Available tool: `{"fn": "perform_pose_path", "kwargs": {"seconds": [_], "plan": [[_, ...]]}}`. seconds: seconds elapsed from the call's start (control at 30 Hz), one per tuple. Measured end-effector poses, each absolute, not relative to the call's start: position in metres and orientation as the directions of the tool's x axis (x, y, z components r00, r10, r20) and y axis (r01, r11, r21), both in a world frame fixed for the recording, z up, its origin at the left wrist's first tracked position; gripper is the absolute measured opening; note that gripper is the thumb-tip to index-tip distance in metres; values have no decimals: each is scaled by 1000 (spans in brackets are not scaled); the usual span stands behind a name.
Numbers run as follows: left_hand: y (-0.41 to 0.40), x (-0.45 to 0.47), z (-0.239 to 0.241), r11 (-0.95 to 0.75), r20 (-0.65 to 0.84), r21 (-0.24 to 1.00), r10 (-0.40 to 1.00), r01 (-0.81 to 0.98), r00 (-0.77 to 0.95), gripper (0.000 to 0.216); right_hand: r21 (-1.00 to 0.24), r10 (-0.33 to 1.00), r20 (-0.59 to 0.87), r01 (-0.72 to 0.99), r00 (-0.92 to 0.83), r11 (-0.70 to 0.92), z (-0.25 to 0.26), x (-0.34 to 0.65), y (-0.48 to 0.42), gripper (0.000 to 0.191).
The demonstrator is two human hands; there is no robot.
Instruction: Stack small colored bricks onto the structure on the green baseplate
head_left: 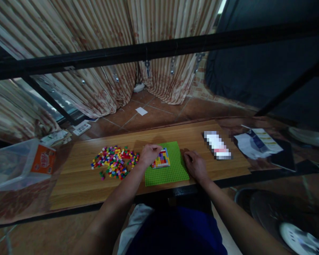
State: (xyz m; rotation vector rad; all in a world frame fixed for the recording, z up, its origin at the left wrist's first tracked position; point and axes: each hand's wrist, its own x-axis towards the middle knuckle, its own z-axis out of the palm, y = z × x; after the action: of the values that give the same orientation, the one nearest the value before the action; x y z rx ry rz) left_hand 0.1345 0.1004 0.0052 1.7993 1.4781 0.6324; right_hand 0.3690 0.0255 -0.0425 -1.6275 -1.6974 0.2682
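Note:
A green studded baseplate [172,173] lies on the wooden board in front of me. On its upper left part sits a small square patch of coloured toy bricks [162,159], in rows of red, yellow, orange, purple and white. My left hand [149,154] reaches over the patch's left and far edge, its fingertips pinched together; anything between them is too small to make out. At the baseplate's right edge my right hand [196,165] rests on the board, fingers loosely curled, with nothing visible in them. Left of my left hand spreads a pile of loose small bricks [117,161] in many colours.
A blurred-out white object [217,145] lies on the wooden board [77,191] at right. Papers [257,141] are beyond the board's right end. A clear plastic box [13,166] with an orange label stands at left. A dark bar [159,49] crosses in front of striped curtains.

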Motion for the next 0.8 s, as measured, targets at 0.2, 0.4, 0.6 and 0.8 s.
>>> {"fn": "perform_pose_path", "kwargs": {"seconds": [0.2,0.4,0.6,0.8], "plan": [[91,134,14,-133,-23,758,973,639,230,26,-609,921,381,772,83,182,-45,370,26,37],[61,137,19,-201,156,708,979,677,128,28,-589,911,407,781,64,208,-49,373,26,42],[33,102,12,-207,332,623,943,755,-15,30,-582,912,405,789,68,199,-47,372,24,47],[15,39,8,-46,341,620,915,783,-216,28,-571,911,406,798,68,195,-47,373,24,49]]}}
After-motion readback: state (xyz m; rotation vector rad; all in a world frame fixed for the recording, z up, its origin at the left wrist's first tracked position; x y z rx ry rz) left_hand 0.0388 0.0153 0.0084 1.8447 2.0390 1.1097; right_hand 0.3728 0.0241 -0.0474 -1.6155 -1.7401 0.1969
